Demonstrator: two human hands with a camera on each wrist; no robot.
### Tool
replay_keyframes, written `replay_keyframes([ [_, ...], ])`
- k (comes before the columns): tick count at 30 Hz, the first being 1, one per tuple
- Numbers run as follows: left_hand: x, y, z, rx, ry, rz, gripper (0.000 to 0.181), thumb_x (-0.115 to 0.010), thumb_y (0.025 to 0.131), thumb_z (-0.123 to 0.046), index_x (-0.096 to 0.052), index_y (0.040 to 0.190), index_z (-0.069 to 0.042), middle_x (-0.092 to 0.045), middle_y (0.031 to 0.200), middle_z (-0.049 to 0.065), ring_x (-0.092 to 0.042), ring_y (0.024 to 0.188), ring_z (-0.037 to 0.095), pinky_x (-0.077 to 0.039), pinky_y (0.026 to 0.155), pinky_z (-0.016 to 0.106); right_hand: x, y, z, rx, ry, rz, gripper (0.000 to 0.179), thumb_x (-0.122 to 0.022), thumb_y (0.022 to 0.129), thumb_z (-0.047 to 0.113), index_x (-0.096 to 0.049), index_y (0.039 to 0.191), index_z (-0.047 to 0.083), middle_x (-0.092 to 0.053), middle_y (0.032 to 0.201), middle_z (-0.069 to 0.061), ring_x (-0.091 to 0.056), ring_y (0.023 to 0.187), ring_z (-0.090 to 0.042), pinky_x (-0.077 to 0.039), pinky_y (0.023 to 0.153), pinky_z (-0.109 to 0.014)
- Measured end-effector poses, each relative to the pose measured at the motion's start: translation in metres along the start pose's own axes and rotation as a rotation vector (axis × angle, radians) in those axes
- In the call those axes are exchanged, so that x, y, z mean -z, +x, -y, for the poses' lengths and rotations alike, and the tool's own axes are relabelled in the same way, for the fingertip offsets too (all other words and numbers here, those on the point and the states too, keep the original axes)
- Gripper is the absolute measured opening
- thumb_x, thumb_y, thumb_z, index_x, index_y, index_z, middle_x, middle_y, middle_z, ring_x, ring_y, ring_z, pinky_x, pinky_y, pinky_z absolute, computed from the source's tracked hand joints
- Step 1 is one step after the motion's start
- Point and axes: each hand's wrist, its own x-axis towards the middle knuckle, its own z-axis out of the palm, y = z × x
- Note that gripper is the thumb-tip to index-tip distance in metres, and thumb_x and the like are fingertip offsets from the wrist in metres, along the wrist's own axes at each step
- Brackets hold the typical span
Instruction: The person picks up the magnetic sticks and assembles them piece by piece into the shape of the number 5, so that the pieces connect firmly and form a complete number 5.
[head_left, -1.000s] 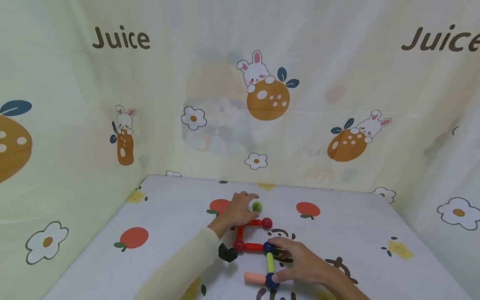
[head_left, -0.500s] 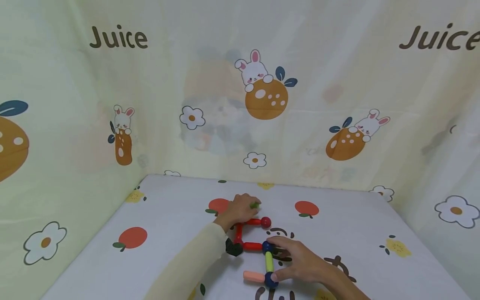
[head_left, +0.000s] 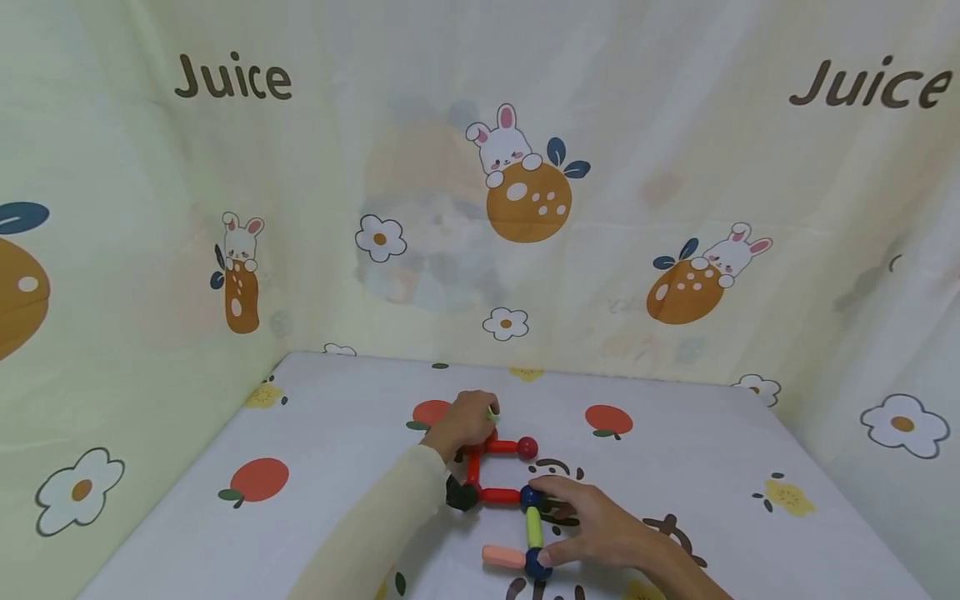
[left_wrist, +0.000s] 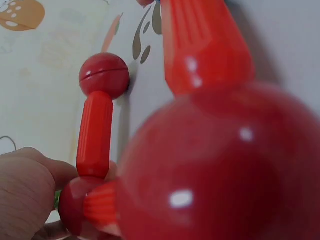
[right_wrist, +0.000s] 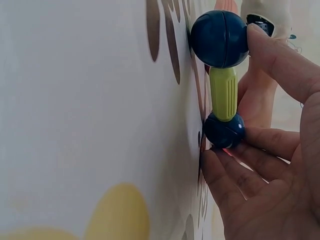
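Note:
A flat figure of magnetic rods and balls lies on the table. My left hand (head_left: pixel 468 418) is at its far left corner, pinching a small green rod (head_left: pixel 492 413), mostly hidden by the fingers, against or beside a red ball (left_wrist: pixel 75 207). From that corner one red rod (head_left: pixel 504 447) leads to another red ball (head_left: pixel 527 447), and a second runs toward me. My right hand (head_left: pixel 596 521) spans the near part: the thumb touches one blue ball (right_wrist: pixel 220 39), the fingers another blue ball (right_wrist: pixel 224 130), with a yellow-green rod (right_wrist: pixel 223 94) between.
A salmon-pink rod (head_left: pixel 503 556) sticks out left from the near blue ball. A black wrist camera (head_left: pixel 461 494) is under the left forearm. Printed cloth covers the table (head_left: pixel 337 492), and a patterned curtain (head_left: pixel 420 150) stands behind and at both sides.
My left hand has closed its fingers on the green rod and drawn it back left, toward the figure's far left red ball. The right hand stays in place on the blue balls.

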Motion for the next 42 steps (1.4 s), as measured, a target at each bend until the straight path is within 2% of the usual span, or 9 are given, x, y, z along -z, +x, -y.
replay_keyframes([
  [10, 0.003, 0.002, 0.01, 0.006, -0.071, -0.036, 0.024, -0.073, 0.093, -0.017, -0.071, 0.116, -0.012, -0.061, 0.109, 0.004, -0.054, 0.098, 0.022, -0.056, 0.079, 0.034, -0.002, 0.0, 0.0, -0.022, -0.007, -0.005, 0.089, -0.089, 0.074, 0.043, -0.049, 0.149, 0.017, -0.049, 0.15, -0.015, -0.054, 0.128, -0.036, -0.052, 0.098, -0.051],
  [17, 0.009, -0.001, 0.019, -0.048, -0.126, -0.077, 0.027, -0.074, 0.091, -0.015, -0.072, 0.117, -0.009, -0.063, 0.11, 0.005, -0.054, 0.1, 0.022, -0.056, 0.081, 0.036, -0.001, 0.0, 0.002, -0.038, -0.013, -0.011, 0.09, -0.09, 0.074, 0.044, -0.049, 0.149, 0.018, -0.048, 0.15, -0.016, -0.056, 0.126, -0.036, -0.051, 0.098, -0.053],
  [23, 0.015, -0.005, 0.028, -0.066, -0.157, -0.091, 0.029, -0.074, 0.092, -0.015, -0.072, 0.119, -0.009, -0.062, 0.111, 0.005, -0.054, 0.099, 0.022, -0.056, 0.078, 0.035, -0.002, 0.001, 0.002, -0.035, -0.019, -0.013, 0.09, -0.09, 0.074, 0.044, -0.049, 0.149, 0.016, -0.049, 0.15, -0.016, -0.056, 0.126, -0.036, -0.051, 0.098, -0.054],
  [30, 0.02, -0.012, 0.04, -0.087, -0.166, -0.124, 0.028, -0.072, 0.092, -0.014, -0.072, 0.119, -0.01, -0.064, 0.116, 0.005, -0.054, 0.103, 0.023, -0.056, 0.084, 0.04, -0.002, 0.002, 0.0, -0.031, -0.025, -0.013, 0.09, -0.09, 0.074, 0.044, -0.049, 0.15, 0.017, -0.049, 0.15, -0.015, -0.055, 0.126, -0.036, -0.051, 0.098, -0.055],
  [37, 0.026, -0.023, 0.052, -0.12, -0.197, -0.155, 0.034, -0.072, 0.093, -0.013, -0.068, 0.126, -0.008, -0.065, 0.121, 0.006, -0.057, 0.105, 0.023, -0.056, 0.09, 0.039, -0.002, 0.002, 0.0, -0.025, -0.023, -0.016, 0.09, -0.089, 0.074, 0.044, -0.049, 0.149, 0.016, -0.049, 0.15, -0.016, -0.055, 0.127, -0.037, -0.051, 0.098, -0.055],
  [42, 0.031, -0.033, 0.059, -0.14, -0.217, -0.182, 0.034, -0.073, 0.092, -0.013, -0.068, 0.126, -0.008, -0.066, 0.12, 0.006, -0.058, 0.106, 0.024, -0.056, 0.09, 0.039, -0.002, 0.002, 0.0, -0.023, -0.022, -0.014, 0.09, -0.089, 0.075, 0.044, -0.049, 0.15, 0.015, -0.048, 0.15, -0.017, -0.055, 0.126, -0.037, -0.052, 0.097, -0.054],
])
